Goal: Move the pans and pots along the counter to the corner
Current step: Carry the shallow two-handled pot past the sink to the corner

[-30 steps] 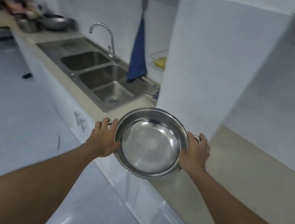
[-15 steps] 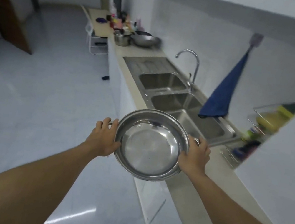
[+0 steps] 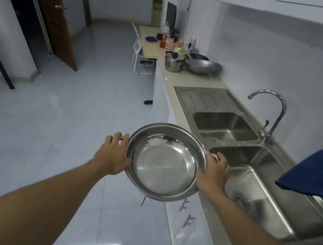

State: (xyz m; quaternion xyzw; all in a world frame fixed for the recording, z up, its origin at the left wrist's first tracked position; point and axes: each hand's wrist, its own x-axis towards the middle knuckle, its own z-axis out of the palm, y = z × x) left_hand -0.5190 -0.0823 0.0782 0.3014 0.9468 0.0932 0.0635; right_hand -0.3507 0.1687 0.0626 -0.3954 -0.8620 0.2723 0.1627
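A shiny, empty steel pan [image 3: 165, 163] with two small side handles hangs in the air beside the counter's front edge, level with the near sink basin. My left hand [image 3: 113, 155] grips its left handle and my right hand [image 3: 213, 172] grips its right handle. At the far end of the beige counter [image 3: 195, 78] stand a lidded steel pot [image 3: 173, 62], a wide grey wok [image 3: 203, 66] and a dark pan [image 3: 198, 56] behind it.
A double steel sink [image 3: 239, 139] with a tall tap [image 3: 272, 117] fills the counter to my right. A blue towel [image 3: 321, 172] hangs at right. A small table [image 3: 148, 41] with bottles, a white chair [image 3: 140, 54], a brown door [image 3: 53, 10] and tiled floor lie beyond.
My view has swung left from the white wall to look down the length of the counter toward the far pots. Both hands keep the pan in the same grip.
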